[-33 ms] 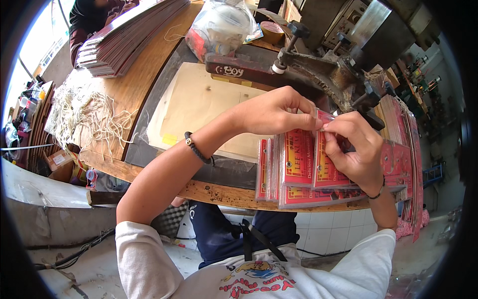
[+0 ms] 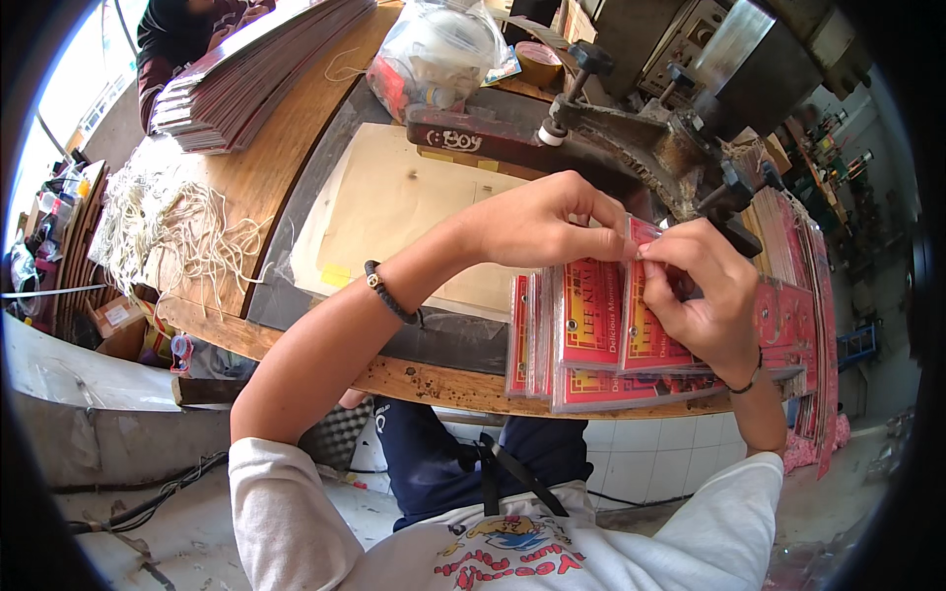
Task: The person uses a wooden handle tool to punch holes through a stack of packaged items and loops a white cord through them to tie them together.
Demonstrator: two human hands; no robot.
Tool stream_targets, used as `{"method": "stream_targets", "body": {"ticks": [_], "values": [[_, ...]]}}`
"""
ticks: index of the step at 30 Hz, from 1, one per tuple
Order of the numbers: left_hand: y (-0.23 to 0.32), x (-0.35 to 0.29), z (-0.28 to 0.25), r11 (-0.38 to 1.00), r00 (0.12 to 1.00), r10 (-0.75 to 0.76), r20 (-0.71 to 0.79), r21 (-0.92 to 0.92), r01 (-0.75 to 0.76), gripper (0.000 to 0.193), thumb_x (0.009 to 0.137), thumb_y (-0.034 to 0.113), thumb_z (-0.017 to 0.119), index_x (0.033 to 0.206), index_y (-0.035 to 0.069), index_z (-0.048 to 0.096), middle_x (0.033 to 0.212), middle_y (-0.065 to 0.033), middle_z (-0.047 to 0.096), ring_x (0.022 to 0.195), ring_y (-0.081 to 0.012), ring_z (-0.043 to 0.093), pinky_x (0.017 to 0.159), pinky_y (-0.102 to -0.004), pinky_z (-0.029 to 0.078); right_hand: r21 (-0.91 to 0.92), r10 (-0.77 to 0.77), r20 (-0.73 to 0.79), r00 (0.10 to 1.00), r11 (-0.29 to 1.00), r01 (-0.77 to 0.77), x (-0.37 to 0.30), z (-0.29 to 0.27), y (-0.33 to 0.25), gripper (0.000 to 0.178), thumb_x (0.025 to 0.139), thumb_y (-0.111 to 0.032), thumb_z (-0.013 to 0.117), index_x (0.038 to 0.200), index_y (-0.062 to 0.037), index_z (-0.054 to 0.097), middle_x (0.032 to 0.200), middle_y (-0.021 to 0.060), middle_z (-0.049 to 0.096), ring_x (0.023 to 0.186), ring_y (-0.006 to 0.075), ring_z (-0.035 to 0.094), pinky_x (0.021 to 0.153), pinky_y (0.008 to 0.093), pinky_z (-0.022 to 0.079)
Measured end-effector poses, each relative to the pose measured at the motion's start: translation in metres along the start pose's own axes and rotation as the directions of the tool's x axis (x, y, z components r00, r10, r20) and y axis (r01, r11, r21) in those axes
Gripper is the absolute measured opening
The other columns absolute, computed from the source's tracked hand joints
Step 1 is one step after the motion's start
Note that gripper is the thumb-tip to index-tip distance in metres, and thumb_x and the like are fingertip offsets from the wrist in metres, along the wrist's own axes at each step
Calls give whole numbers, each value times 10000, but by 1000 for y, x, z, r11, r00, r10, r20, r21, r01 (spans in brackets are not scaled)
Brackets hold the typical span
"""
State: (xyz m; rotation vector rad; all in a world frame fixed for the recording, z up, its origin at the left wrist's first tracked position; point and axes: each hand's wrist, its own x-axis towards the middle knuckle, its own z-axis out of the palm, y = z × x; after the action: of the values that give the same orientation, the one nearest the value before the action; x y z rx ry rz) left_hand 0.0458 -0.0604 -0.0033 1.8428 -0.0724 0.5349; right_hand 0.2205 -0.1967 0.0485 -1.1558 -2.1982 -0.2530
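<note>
- Cards (image 2: pixel 588 335) in red and yellow are piled right of centre, overlapped near the front edge of one wooden table (image 2: pixel 281 163); a full count cannot be made, many being hidden.
- Two hands are seen above the pile: one left hand (image 2: pixel 557 222) and one right hand (image 2: pixel 705 286).
- One uppermost card (image 2: pixel 645 335) is partly covered by the right hand, its upper end met by the fingertips of both.
- Left thumb and forefinger are closed in a pinch; what is gripped cannot be told.
- Right thumb and forefinger are pinched likewise, just beside the left tips; what lies between them cannot be told.
- Two dark bracelets (image 2: pixel 392 295) are worn, one on each wrist.
- One heap of white strings (image 2: pixel 163 222) is spread at the left of the frame.
- One stack of boards (image 2: pixel 236 89) is set at upper left, with one person (image 2: pixel 169 37) partly seen beside it.
- One clear plastic bag (image 2: pixel 439 54) and one tape roll (image 2: pixel 539 64) are placed at upper centre.
</note>
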Motion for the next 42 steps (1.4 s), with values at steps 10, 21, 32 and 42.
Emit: {"method": "stream_targets", "body": {"ticks": [10,21,32,42], "values": [[1,3,-1,993,996,43,79,107,-51,231,915,186,662,959,-39,685,907,-80,643,872,-176,584,803,-320,456,72,61,66,996,995,-65,-7,-6,6,143,770,40,664,903,-12,667,827,100,635,672,187,647,578,286,522],[-2,4,-2,995,995,54,78,78,-61,269,916,231,681,965,-34,686,866,-76,642,850,-173,569,793,-323,457,53,77,9,997,996,-77,-11,-2,4,169,803,28,665,960,-32,676,855,93,641,710,194,640,600,301,525],[-5,4,-1,994,995,72,68,76,-78,258,919,221,678,961,-34,684,871,-62,638,833,-155,572,778,-309,460,-17,53,32,998,999,-52,-10,-4,0,199,747,49,682,929,-33,677,839,85,621,700,217,625,598,314,515],[-7,2,-1,996,997,49,59,73,-53,249,915,212,682,919,-38,680,866,-63,630,822,-140,570,745,-299,453,43,51,135,990,997,-58,-14,-10,4,360,696,-159,807,1002,-12,684,870,111,612,752,244,613,679,339,512]]}}
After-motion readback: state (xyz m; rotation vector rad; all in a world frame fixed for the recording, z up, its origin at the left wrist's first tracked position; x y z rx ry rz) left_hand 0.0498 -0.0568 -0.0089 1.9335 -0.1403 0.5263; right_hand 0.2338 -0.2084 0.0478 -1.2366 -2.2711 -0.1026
